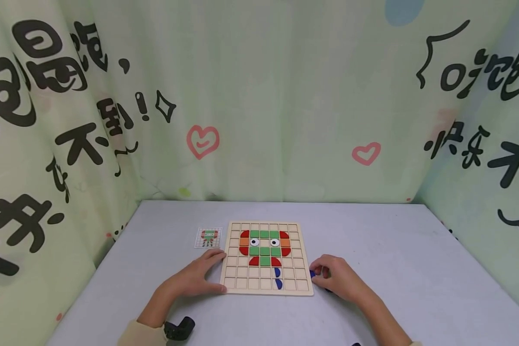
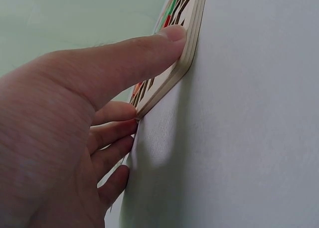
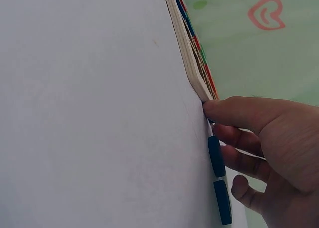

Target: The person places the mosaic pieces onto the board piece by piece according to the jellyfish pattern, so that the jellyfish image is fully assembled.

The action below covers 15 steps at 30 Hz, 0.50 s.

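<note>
A square wooden grid board (image 1: 259, 283) lies on the table, with red, green, orange and white eye pieces forming a figure. Two blue half-round pieces (image 1: 278, 283) sit in its lower cells. My left hand (image 1: 194, 276) is at the board's near left corner. Its straight thumb rests on the frame, and the other fingers touch the side edge. Beside the board's right edge, my right hand (image 1: 339, 278) pinches a small blue piece (image 1: 312, 273) between thumb and index finger, which hide most of it. Under that hand, two more blue pieces (image 3: 216, 156) lie in a row on the table.
A small pattern card (image 1: 208, 238) printted with a similar figure lies left of the board's far corner. A black object (image 1: 179, 328) is by the left wrist. Printed curtains (image 1: 281, 101) enclose the white table (image 1: 372, 230) at the back and sides.
</note>
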Each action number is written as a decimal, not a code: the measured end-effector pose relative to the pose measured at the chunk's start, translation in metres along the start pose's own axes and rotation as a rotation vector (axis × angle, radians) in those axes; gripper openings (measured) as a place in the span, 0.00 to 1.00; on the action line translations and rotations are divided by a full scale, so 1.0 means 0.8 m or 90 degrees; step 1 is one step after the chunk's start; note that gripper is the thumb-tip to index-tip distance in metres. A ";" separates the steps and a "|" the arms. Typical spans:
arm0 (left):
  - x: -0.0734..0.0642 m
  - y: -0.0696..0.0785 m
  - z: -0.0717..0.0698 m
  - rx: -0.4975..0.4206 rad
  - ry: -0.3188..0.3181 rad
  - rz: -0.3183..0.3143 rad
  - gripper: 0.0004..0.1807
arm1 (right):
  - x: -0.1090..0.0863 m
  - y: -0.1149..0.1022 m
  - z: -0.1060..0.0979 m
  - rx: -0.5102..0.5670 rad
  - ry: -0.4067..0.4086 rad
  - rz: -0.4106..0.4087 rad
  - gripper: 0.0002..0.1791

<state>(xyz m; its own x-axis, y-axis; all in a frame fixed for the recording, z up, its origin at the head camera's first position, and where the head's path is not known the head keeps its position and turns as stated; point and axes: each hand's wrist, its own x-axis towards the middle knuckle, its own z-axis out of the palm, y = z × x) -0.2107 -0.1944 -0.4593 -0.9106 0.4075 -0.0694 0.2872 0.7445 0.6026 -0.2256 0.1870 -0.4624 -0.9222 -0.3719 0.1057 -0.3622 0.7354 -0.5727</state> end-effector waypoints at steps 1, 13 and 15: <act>0.000 0.001 0.000 0.000 0.000 0.000 0.48 | 0.000 0.000 0.000 -0.002 0.000 0.000 0.10; 0.001 -0.001 0.000 -0.001 -0.001 -0.007 0.48 | 0.000 -0.002 0.000 -0.024 0.013 0.031 0.08; 0.002 -0.002 0.000 -0.003 -0.002 -0.011 0.48 | 0.000 -0.002 -0.001 -0.028 0.016 0.042 0.08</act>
<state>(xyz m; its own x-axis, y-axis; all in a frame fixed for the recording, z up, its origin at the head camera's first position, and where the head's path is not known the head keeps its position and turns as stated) -0.2124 -0.1946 -0.4605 -0.9145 0.3964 -0.0814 0.2708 0.7489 0.6048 -0.2249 0.1864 -0.4611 -0.9474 -0.3072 0.0900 -0.3052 0.7820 -0.5434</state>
